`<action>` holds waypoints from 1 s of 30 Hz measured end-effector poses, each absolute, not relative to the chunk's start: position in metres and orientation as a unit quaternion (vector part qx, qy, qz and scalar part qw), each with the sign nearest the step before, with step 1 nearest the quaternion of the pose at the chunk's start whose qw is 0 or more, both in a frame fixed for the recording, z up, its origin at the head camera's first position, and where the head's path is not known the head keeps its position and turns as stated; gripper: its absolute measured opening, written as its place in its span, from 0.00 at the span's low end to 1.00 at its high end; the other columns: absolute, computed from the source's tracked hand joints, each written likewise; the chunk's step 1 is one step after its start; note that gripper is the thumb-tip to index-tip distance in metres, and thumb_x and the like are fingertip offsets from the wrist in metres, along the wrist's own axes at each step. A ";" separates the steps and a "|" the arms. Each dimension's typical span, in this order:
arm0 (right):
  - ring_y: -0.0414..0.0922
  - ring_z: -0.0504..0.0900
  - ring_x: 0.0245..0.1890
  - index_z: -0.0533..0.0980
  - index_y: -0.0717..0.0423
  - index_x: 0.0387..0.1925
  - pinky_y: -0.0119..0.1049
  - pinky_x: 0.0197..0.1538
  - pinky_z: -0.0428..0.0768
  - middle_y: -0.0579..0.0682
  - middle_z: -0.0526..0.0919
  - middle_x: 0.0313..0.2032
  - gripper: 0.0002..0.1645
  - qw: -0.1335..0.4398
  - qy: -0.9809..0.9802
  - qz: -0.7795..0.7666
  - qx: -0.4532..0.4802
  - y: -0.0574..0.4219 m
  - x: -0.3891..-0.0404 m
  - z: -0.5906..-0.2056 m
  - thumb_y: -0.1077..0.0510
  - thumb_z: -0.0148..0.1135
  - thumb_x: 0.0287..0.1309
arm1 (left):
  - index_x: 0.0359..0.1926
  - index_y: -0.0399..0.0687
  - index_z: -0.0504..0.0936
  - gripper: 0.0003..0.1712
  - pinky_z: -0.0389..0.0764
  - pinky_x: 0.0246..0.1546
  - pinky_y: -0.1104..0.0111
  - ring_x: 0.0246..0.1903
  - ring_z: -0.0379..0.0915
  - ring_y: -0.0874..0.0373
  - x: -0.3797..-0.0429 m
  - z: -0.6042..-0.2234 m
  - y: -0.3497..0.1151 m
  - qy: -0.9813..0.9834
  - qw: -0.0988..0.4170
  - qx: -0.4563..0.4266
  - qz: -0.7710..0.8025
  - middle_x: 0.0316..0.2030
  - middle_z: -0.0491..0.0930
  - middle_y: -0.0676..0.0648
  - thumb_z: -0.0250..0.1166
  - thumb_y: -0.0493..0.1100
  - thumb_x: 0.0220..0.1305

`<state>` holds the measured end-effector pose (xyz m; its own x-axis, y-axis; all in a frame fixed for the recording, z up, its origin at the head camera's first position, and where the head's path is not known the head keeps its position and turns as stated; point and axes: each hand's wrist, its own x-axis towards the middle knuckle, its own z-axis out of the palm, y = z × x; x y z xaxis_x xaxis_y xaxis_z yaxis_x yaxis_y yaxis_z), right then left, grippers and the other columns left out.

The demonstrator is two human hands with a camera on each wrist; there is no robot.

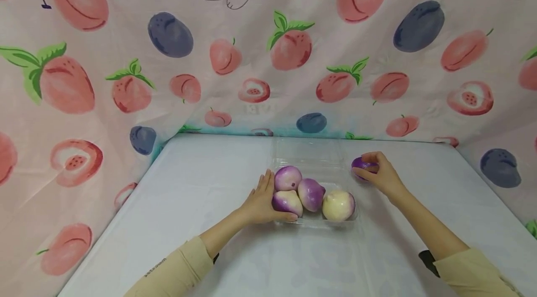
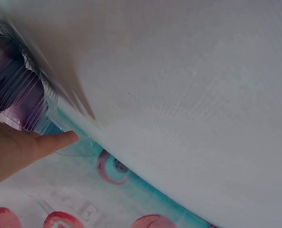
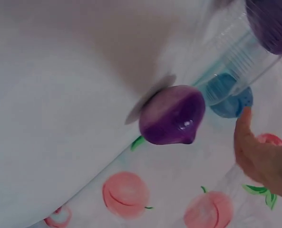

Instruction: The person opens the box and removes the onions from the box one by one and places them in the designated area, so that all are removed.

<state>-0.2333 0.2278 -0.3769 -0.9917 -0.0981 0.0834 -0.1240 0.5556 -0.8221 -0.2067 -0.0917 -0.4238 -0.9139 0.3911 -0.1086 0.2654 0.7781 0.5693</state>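
At the left edge, below the middle of the frame, the left hand [image 2: 17, 151] reaches in with one digit extended straight to the right. Just above it, in the upper left, stands a clear ridged container [image 2: 32, 66], dark purple pieces [image 2: 29, 104] showing blurrily through its wall. A white tabletop [image 2: 188, 95] fills the centre and right; a shadow [image 2: 76, 88] falls beside the container. Along the bottom hangs fruit-printed cloth [image 2: 98, 205], turquoise near the table's edge.
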 end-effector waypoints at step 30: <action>0.67 0.65 0.58 0.65 0.70 0.57 0.61 0.58 0.66 0.69 0.70 0.57 0.38 -0.044 -0.868 0.371 0.327 0.217 -0.217 -0.398 0.59 0.72 0.47 | 0.73 0.38 0.33 0.74 0.46 0.68 0.41 0.74 0.26 0.42 -0.205 -0.423 -0.092 0.934 0.117 0.171 0.292 0.74 0.28 0.41 0.68 0.72 0.43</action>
<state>-0.2167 0.2173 -0.3979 -0.7817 -0.6012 0.1661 -0.5352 0.5099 -0.6735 -0.2052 -0.0921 -0.4227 -0.9146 0.3867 -0.1181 0.2505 0.7712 0.5853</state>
